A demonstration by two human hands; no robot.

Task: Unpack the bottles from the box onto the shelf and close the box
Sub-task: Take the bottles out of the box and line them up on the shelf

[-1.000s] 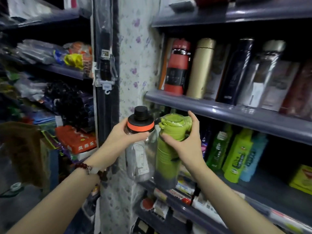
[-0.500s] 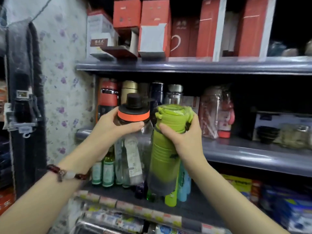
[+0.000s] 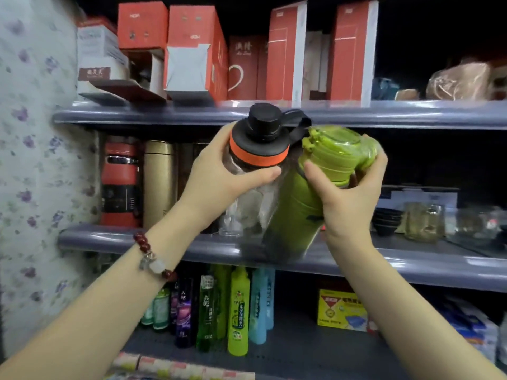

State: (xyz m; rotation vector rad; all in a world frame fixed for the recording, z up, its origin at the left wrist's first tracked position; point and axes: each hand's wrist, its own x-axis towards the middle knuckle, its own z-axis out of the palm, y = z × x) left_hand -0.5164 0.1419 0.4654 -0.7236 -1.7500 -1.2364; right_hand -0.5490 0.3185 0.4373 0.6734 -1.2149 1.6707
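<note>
Left fingers (image 3: pixel 270 174) grasping clear bottle (image 3: pixel 244 207); right fingers (image 3: pixel 312 168) grasping green bottle (image 3: pixel 299 204).

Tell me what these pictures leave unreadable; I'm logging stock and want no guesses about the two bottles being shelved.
All in the head view:
- Clear bottle: label unreadable; the left hand and plastic wrap cover it.
- Green bottle: its logo is half hidden by the right hand; its base is blurred against the middle shelf.
- Box: outside the frame.
- Shelf space behind the bottles: hidden by them.
- Gold flask: print too small.
</note>
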